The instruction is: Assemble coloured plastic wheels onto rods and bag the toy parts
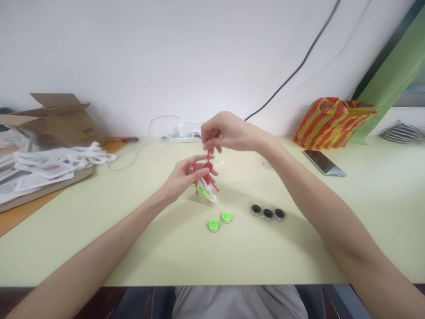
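Right hand: fingertips pinched together over the thin upper end of a red plastic piece.
Left hand: partly curled, thumb and fingers closed about the same piece, above the tabletop; white piece and green piece hang just below, attachment unclear to me.
Hazards, my judgement: thin stem could bend or snap under an off-axis pull; lower parts could drop if the left grip loosens; a low-swung wrist could scatter the discs.
Tabletop, pale: two green-topped discs, nearest me; three black-topped discs, to their right; phone; striped bag; power strip by the wall.
Left end: open carton, white straps.
Room: white wall, slanting black cable, green curtain at right.
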The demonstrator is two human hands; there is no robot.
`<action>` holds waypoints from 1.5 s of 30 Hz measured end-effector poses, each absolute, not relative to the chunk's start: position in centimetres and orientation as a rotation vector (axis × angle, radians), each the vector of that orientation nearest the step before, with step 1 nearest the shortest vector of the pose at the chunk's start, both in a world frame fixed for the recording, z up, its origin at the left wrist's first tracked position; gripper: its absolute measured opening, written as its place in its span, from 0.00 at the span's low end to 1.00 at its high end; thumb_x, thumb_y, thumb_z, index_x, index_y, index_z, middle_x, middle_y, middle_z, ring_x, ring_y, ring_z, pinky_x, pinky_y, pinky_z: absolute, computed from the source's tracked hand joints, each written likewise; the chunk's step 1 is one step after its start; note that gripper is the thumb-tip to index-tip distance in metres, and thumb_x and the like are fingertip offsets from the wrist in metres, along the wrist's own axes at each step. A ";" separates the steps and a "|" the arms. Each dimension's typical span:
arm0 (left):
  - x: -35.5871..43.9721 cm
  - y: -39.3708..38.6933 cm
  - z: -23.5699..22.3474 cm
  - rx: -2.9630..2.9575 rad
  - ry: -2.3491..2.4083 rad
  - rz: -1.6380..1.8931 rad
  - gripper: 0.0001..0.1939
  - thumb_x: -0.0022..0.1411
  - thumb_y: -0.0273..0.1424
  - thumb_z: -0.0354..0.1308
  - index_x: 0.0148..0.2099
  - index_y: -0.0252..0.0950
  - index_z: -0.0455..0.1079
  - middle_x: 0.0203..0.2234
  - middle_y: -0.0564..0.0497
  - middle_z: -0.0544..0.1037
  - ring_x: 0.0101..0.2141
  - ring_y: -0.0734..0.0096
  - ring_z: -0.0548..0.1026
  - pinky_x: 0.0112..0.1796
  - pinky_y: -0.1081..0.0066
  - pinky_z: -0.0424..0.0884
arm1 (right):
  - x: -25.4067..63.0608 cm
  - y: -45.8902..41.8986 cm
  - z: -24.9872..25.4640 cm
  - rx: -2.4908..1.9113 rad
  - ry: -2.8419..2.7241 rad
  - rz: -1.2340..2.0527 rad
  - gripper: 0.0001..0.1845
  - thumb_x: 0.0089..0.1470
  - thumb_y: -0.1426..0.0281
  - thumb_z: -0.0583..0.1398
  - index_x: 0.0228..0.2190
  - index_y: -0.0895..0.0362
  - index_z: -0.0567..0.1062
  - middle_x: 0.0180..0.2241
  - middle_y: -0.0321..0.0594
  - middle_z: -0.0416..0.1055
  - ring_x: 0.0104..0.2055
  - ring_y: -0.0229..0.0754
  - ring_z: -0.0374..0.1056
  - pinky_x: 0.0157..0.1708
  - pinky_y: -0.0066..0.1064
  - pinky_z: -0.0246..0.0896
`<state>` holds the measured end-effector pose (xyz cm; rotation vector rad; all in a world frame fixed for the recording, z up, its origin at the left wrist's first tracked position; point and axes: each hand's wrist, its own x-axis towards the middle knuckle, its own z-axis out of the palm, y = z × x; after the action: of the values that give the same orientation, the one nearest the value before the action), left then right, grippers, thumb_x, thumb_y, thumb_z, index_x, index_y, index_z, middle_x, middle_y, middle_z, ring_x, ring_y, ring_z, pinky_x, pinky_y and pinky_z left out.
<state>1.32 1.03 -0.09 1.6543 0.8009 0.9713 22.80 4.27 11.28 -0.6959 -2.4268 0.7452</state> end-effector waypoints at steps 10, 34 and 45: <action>0.9 1.5 -0.4 1.606 0.847 1.117 0.29 0.66 0.48 0.66 0.61 0.35 0.72 0.45 0.38 0.85 0.36 0.54 0.86 0.31 0.64 0.81 | 23.9 5.4 11.2 -0.676 -2.463 0.707 0.00 0.52 0.70 0.68 0.29 0.52 0.82 0.30 0.36 0.81 0.33 0.41 0.73 0.31 0.33 0.65; 1.4 1.9 -1.2 1.660 0.720 1.026 0.29 0.61 0.37 0.71 0.62 0.39 0.71 0.44 0.46 0.80 0.39 0.64 0.80 0.39 0.65 0.80 | 24.7 6.2 11.5 -0.820 -2.183 0.371 0.09 0.56 0.63 0.68 0.30 0.53 0.77 0.36 0.42 0.77 0.41 0.48 0.71 0.44 0.42 0.69; 1.3 1.9 -1.0 1.676 0.896 1.162 0.23 0.59 0.43 0.72 0.52 0.37 0.74 0.43 0.45 0.81 0.40 0.61 0.80 0.35 0.68 0.78 | 23.7 5.2 8.9 -0.896 -1.981 0.404 0.31 0.67 0.50 0.58 0.64 0.49 0.60 0.55 0.48 0.70 0.54 0.49 0.68 0.51 0.38 0.66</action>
<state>1.34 1.90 -1.03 1.6756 0.8957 1.1625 23.71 5.17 8.86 -0.8961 -1.9809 0.4045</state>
